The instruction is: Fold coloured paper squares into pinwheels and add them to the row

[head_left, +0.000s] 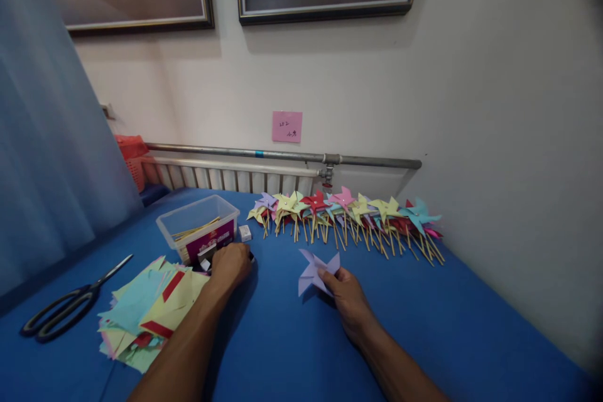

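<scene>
My right hand (348, 298) pinches a folded lilac paper pinwheel (311, 273), with the thumb over its centre; no stick shows on it. Knuckles up, my left hand (230, 264) reaches down at the front of a clear plastic box (188, 217) that holds thin wooden sticks (195, 229). A small white box (206, 256) lies beside that hand, and a dark object peeks out at its far side. The left fingertips are hidden, so I cannot see what they touch. Coloured paper sheets (141, 308) lie in a pile left of my left forearm.
Several pinwheels on sticks (339, 207) lie in a row along the back of the blue table (273, 339). Scissors (78, 301) rest at the left. Another small white box (245, 233) stands beside the plastic box. A metal pipe (282, 155) runs along the wall.
</scene>
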Tool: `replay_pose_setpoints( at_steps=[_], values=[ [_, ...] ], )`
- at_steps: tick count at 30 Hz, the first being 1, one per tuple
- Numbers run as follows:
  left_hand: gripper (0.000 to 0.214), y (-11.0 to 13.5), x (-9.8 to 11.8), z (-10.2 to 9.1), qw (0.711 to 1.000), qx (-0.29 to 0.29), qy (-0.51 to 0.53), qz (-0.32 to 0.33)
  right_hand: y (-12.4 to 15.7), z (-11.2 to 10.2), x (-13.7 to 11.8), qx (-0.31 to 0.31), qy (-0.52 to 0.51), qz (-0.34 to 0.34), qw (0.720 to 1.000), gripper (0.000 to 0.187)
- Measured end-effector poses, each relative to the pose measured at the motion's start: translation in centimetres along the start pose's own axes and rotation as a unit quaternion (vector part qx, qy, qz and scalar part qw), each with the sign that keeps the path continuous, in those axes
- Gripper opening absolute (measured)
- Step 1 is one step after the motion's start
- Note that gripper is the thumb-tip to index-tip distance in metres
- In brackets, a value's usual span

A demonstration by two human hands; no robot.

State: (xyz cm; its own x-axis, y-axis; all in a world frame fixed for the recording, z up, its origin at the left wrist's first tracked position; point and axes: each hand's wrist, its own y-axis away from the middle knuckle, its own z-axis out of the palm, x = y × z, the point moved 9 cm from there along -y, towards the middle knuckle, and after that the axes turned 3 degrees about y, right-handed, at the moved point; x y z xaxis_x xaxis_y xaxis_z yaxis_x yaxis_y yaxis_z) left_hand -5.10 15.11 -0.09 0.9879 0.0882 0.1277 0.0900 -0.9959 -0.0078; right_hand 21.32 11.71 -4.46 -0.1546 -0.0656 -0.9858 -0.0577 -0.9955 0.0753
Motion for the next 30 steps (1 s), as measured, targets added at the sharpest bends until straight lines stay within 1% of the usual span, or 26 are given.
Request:
replay_pose_setpoints(
  at_steps=[3,9,11,13,15,17,19,20,23,28,30],
  values=[
    [0.033,0.0,-0.2,-0.2,1.0,0.005,-0.001,-0.008,-0.1,0.0,0.1,-0.003,-0.005,0.0,1.0,0.039],
    [0.035,0.3,-0.9,-1.6,0.998,0.049,-0.003,-0.037,-0.2,-0.1,0.3,0.004,-0.004,0.001,1.0,0.031],
    [0.035,0.6,-0.5,-2.3,0.997,0.073,-0.001,-0.031,-0.2,-0.1,0.1,0.003,-0.006,-0.002,1.0,0.033],
    [0.035,0.9,0.9,-2.6,0.996,0.091,0.005,0.005,-0.1,-0.1,0.1,0.001,-0.006,-0.002,1.0,0.035],
    [0.033,1.3,3.1,-1.9,0.995,0.078,0.0,0.067,-0.1,-0.1,0.2,0.001,0.0,0.003,1.0,0.035],
    [0.032,1.9,5.5,-0.4,0.991,0.035,-0.019,0.131,-0.2,-0.2,0.4,0.001,-0.002,0.007,1.0,0.035],
    [0.031,2.5,7.3,1.2,0.983,0.0,-0.035,0.178,-0.3,-0.2,0.5,0.0,-0.01,0.008,1.0,0.035],
    [0.031,2.7,7.9,1.7,0.981,-0.009,-0.04,0.19,-0.3,-0.2,0.6,-0.002,-0.012,0.008,1.0,0.035],
    [0.031,3.1,8.5,2.5,0.978,-0.014,-0.048,0.202,-0.4,-0.1,0.5,-0.001,-0.011,0.006,1.0,0.036],
    [0.03,3.3,8.4,2.2,0.979,-0.017,-0.041,0.201,-0.2,-0.1,0.2,-0.002,-0.007,0.004,1.0,0.037],
    [0.028,3.4,8.6,2.2,0.977,-0.023,-0.032,0.212,-0.1,-0.1,0.1,-0.002,-0.005,0.006,1.0,0.037]
  ],
)
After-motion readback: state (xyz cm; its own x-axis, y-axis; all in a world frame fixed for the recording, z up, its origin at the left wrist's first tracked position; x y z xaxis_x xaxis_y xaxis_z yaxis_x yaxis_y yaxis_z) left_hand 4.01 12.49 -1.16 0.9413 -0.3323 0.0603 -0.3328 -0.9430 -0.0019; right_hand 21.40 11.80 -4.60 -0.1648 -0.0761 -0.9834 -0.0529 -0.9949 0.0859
